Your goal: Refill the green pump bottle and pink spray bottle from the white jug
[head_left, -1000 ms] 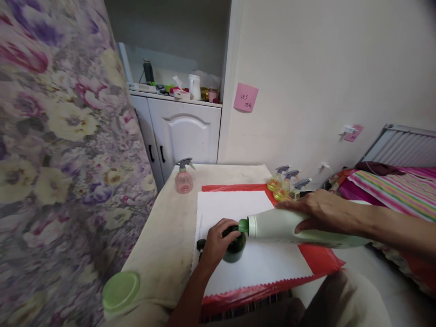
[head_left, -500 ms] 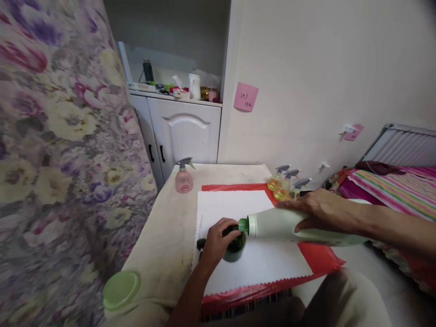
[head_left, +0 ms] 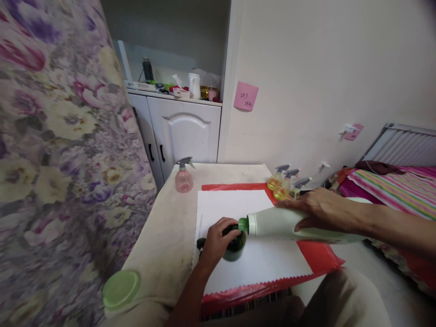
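My left hand (head_left: 221,237) is closed around the neck of a dark green bottle (head_left: 235,249), which stands on a white sheet (head_left: 265,261). From the right, my right hand (head_left: 316,210) grips a large pale green bottle (head_left: 275,222) from above and holds it lying nearly level. Its green spout (head_left: 243,224) meets the mouth of the dark bottle. Whether liquid is flowing cannot be made out. Left of my left wrist lies a dark piece like a pump head (head_left: 200,244), partly hidden by my arm.
A pink spray bottle (head_left: 184,180) stands at the table's far left. Several spray bottles with yellow liquid (head_left: 281,191) stand at the back right. A green round lid (head_left: 121,289) lies at the near left corner. Red plastic (head_left: 316,259) runs under the sheet.
The large pale bottle's rear end has risen very slightly. Both hands keep their grips, and the spout stays at the dark bottle's mouth.
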